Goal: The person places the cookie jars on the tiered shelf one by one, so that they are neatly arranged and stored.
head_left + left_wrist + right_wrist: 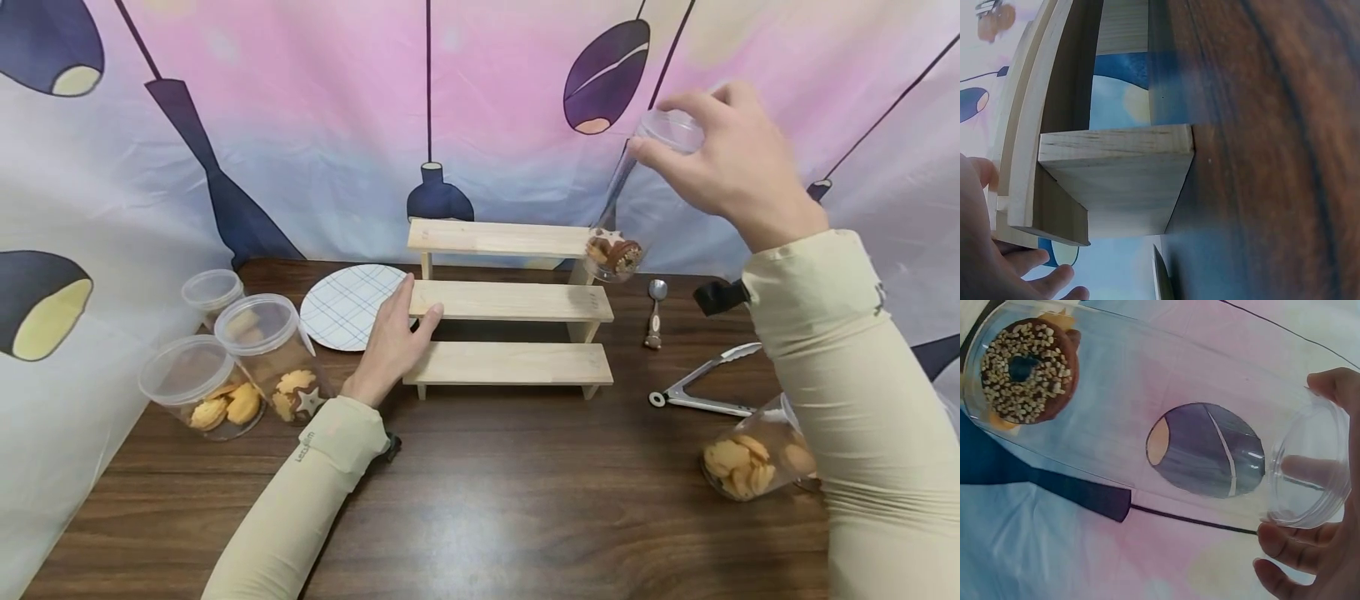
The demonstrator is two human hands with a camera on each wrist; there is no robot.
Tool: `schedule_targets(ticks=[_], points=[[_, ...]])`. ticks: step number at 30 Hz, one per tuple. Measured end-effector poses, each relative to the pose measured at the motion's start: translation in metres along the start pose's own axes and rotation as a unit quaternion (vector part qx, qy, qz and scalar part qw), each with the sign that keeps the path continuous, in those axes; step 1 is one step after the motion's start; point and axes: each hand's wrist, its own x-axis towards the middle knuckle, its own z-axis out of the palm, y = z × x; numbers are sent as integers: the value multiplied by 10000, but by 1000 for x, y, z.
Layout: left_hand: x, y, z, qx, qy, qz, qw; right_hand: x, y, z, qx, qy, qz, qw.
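Sleeves [847, 350] extend, left reading "slim", right grip [738, 162] holding 1 clear jar [634, 204].

Head view's lit pretty evenly, though a whitish glare is caught by the near table [480, 483] and dark shade is thrown under the shelf [510, 300]. Left wrist: table kinda blurred. Right wrist: glints picked up on the jar [1154, 412].

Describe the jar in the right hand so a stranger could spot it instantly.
Find the three-step wooden stand on the table. Near its right end, the right hand grips a tall clear jar by its top. Unlike the other jars, resting on the table, it hangs in the air, a speckled ring donut inside.
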Motion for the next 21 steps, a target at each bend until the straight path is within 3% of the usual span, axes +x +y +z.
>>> schedule_targets(ticks=[12, 21], points=[[-3, -3, -5, 14, 5, -49, 10000, 38, -44, 15, 88, 66, -153, 9998], [-5, -7, -7, 1, 33, 29, 10000, 56, -76, 45, 186, -17, -353, 9992]])
